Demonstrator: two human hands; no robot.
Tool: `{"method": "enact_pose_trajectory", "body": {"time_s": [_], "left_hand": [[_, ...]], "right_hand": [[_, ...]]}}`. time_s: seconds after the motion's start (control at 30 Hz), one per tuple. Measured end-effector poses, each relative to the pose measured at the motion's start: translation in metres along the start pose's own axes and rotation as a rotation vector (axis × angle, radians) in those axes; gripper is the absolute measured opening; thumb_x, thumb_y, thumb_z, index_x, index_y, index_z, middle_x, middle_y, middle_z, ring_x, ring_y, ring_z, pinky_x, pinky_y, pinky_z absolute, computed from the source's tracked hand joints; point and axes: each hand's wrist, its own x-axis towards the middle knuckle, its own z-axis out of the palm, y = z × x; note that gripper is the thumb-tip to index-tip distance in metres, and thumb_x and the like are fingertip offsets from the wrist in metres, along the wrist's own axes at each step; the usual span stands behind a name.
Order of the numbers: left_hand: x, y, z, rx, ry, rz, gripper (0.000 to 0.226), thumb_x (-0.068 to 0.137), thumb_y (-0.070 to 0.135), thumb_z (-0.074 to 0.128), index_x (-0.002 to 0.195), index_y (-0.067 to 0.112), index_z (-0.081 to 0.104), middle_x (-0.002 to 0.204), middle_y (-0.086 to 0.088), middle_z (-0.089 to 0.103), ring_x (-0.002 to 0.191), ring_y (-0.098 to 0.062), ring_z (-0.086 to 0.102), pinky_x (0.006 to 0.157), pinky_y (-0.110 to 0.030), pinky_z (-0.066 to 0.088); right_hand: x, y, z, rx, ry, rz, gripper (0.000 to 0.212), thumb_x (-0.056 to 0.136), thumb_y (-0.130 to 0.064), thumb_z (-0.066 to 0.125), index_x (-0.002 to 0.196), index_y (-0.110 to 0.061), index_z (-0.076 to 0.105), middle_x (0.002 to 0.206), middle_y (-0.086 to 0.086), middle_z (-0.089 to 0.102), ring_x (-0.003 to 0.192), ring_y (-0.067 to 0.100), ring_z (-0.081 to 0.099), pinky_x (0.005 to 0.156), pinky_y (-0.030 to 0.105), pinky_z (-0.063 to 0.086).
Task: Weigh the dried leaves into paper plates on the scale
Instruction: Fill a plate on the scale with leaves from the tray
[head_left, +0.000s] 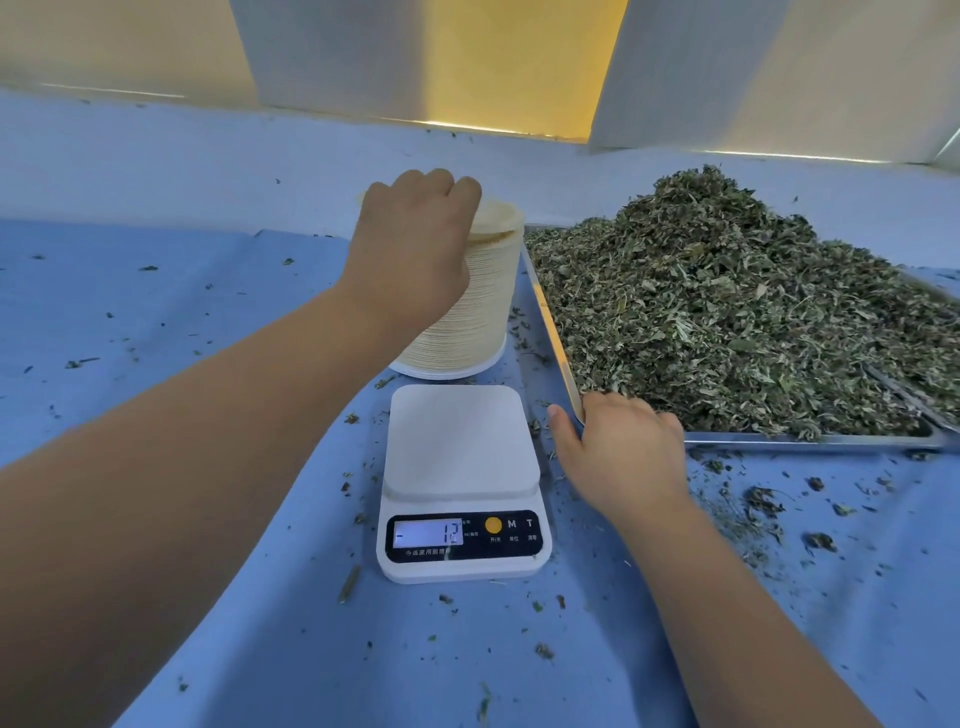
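The scale (461, 483) is sitting on the cloth (311, 649), and the stack of paper plates (480, 306) is standing just behind it. To the right of both, the tray (779, 440) is lying, with the dried leaves (727, 301) heaped in it.

Scale lit, plates stacked, leaves heaped.
White scale (461, 483) at centre of the tabletop, display showing 12. Tall stack of cream paper plates (483, 306) just beyond at its 12 o'clock, top plate tilted, pinched by left hand (415, 249). Green-grey dried leaves (727, 312) piled high in steel tray (779, 441) at 2 o'clock.
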Motion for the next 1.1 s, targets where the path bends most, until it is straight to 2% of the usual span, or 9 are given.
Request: {"method": "enact_pose_trajectory", "body": {"time_s": [0.1,0.17,0.23,0.4,0.6,0.7,0.83,1.0,1.1], "left_hand": [[-0.006,-0.002,0.002,-0.188,0.076,-0.126,0.037,0.079,-0.002,0.049,0.107,0.007,0.071,0.103,-0.014,0.061,0.098,-0.036,0.053,0.083,-0.044,0.040],[-0.014,-0.001,0.000,-0.386,0.186,-0.186,0.037,0.074,0.000,0.044,0.095,0.003,0.074,0.099,-0.013,0.061,0.096,-0.035,0.054,0.079,-0.040,0.040],[-0.026,0.003,-0.002,-0.546,0.286,-0.250,0.034,0.071,0.000,0.042,0.086,0.004,0.073,0.097,-0.006,0.059,0.096,-0.030,0.056,0.074,-0.031,0.038],[-0.073,0.011,-0.009,-0.759,0.452,-0.342,0.024,0.073,-0.005,0.057,0.075,0.014,0.072,0.096,0.010,0.053,0.094,-0.002,0.053,0.077,-0.015,0.040],[-0.149,0.010,-0.002,-0.824,0.304,-0.545,0.030,0.074,-0.007,0.071,0.073,0.023,0.073,0.095,0.019,0.056,0.093,0.008,0.054,0.075,-0.006,0.038],[-0.170,0.007,0.008,-0.866,0.229,-0.615,0.037,0.073,-0.014,0.071,0.073,0.023,0.074,0.097,0.016,0.058,0.092,0.009,0.054,0.074,-0.004,0.039],[-0.172,0.005,0.018,-0.892,0.193,-0.610,0.045,0.077,-0.017,0.069,0.075,0.028,0.074,0.098,0.016,0.059,0.091,0.012,0.055,0.077,-0.006,0.042],[-0.174,-0.001,0.034,-0.874,0.139,-0.574,0.051,0.079,-0.018,0.070,0.082,0.033,0.073,0.101,0.016,0.059,0.092,0.015,0.056,0.079,-0.007,0.045],[-0.174,-0.003,0.037,-0.820,0.116,-0.550,0.044,0.084,-0.014,0.068,0.091,0.029,0.076,0.103,0.012,0.061,0.091,0.007,0.059,0.082,-0.007,0.045]], "right_hand": [[-0.001,-0.001,-0.001,-0.026,0.013,-0.001,0.048,0.100,-0.058,0.032,0.082,-0.019,0.054,0.080,-0.004,0.057,0.084,0.024,0.058,0.076,0.039,0.036],[-0.002,-0.001,-0.001,-0.035,0.029,-0.003,0.051,0.099,-0.057,0.034,0.084,-0.017,0.060,0.080,-0.002,0.061,0.082,0.025,0.059,0.074,0.038,0.036],[-0.003,-0.001,-0.001,-0.043,0.025,0.000,0.049,0.099,-0.057,0.034,0.081,-0.017,0.057,0.078,-0.002,0.059,0.080,0.025,0.057,0.074,0.039,0.036],[-0.003,-0.001,-0.004,-0.014,0.026,-0.012,0.045,0.100,-0.055,0.036,0.074,-0.019,0.044,0.070,-0.006,0.043,0.072,0.024,0.043,0.071,0.037,0.030],[-0.005,-0.002,-0.009,0.068,0.016,0.023,0.044,0.103,-0.049,0.027,0.078,-0.018,0.046,0.073,-0.002,0.048,0.080,0.031,0.054,0.076,0.041,0.038],[-0.003,-0.003,-0.012,0.103,0.007,0.026,0.034,0.105,-0.042,0.032,0.089,-0.018,0.050,0.078,-0.002,0.051,0.084,0.031,0.054,0.083,0.044,0.040],[-0.002,-0.007,-0.014,0.130,0.084,-0.042,0.028,0.105,-0.033,0.037,0.110,-0.016,0.059,0.087,0.002,0.062,0.087,0.031,0.056,0.084,0.045,0.040],[0.000,-0.006,-0.011,0.153,0.079,-0.051,0.026,0.105,-0.030,0.039,0.113,-0.016,0.059,0.087,0.003,0.062,0.087,0.031,0.056,0.082,0.044,0.042],[0.001,-0.005,-0.010,0.168,0.066,-0.054,0.025,0.105,-0.031,0.041,0.114,-0.015,0.059,0.089,0.003,0.064,0.088,0.032,0.057,0.083,0.044,0.041]]}}
